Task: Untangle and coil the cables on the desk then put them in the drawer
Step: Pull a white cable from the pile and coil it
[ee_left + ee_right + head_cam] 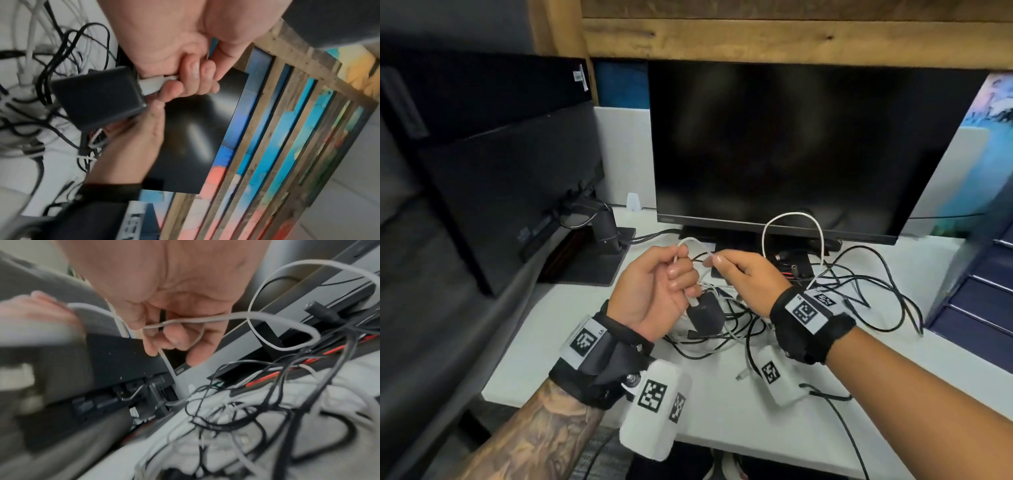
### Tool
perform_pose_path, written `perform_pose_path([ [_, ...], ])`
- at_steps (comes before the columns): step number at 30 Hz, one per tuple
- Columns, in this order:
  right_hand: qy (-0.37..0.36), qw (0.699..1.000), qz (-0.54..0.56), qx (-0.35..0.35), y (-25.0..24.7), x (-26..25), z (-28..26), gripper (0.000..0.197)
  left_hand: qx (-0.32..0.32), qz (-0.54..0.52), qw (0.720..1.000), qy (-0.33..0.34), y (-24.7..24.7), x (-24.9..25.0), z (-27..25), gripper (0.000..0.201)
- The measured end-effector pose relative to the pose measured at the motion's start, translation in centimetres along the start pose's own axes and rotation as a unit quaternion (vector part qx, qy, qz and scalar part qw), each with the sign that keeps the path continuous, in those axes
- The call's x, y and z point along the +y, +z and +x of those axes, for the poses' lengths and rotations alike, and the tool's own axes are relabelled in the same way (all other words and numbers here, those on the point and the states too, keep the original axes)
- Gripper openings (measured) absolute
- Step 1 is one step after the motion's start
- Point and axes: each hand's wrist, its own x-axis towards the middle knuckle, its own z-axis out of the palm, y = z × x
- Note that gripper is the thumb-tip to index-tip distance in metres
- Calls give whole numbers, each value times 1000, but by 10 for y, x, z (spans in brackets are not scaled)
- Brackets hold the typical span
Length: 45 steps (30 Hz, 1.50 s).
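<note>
Nearest to the person, the left hand [654, 291] is curled round the white cable [693, 244] close to its plug, and the dark charger [705, 317] hangs from that plug just below the fist, above the tangle [739, 329]. Just right of the charger, the right hand [743, 277] is closed on the same white cable, pinched between thumb and forefinger, so that a short arch of it is stretched between the two hands. The right wrist view is blurred, but one or two further loops appear to be caught among those fingers.

Trouble is most likely to be caused by pulling. Beyond the right hand the white cable rises in a tall loop [791, 219] and drops back into the black leads [866, 284], so a hard tug could tighten a knot there instead of freeing it, or drag the whole tangle off the desk [722, 411]. The plug could also be strained by the weight of the swinging charger.

Room is limited. The near desk edge lies below the charger, with bare top between it and the tangle. Left of the charger the top ends beside a second screen [517, 192]. Behind it, the monitor [808, 147] and its stand close off the far side, with a wooden shelf above. The drawers [983, 291] stand to the far right; none is seen opened.
</note>
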Motion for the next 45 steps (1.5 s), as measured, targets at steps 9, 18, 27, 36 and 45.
perform_pose_path([
  [9, 47, 957, -181, -220, 28, 1, -17, 22, 8, -99, 993, 63, -5, 6, 5, 18],
  [18, 12, 962, -161, -221, 28, -7, -18, 28, 33, -108, 986, 124, -7, 12, 34, 15],
  [27, -37, 967, -196, -157, -6, -24, -15, 24, 80, 37, 983, 161, -11, 16, 59, 18],
  [36, -119, 952, -279, 26, -63, -41, -13, 16, 15, 356, 929, 99, 9, -5, 57, 11],
  [45, -165, 923, -339, 72, -104, -39, -5, 16, -54, 475, 877, 45, 26, -17, 60, 39],
])
